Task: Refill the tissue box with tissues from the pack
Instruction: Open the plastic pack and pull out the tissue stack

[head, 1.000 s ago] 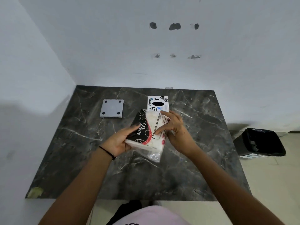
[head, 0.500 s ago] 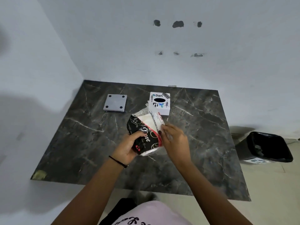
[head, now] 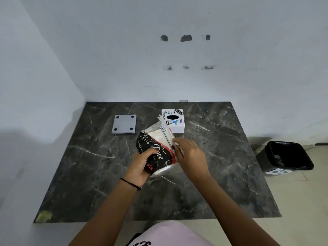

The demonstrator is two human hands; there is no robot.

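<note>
Soft, even, bluish daylight is filling the room; a broad shadow is lying on the left wall; wide-angle lens is bowing the edges; dark tabletop is showing faint sheen, detail slightly soft

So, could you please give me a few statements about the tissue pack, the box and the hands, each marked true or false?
1. The left hand grips the tissue pack. True.
2. The tissue box is held in the right hand. False: it stands on the table, and the right hand is at the pack's edge.
3. Tissues stick out of the box's oval hole. False: the hole shows only dark.
4. A grey square plate lies left of the box. True.
5. The black bin sits on the table. False: it stands on the floor.
</note>
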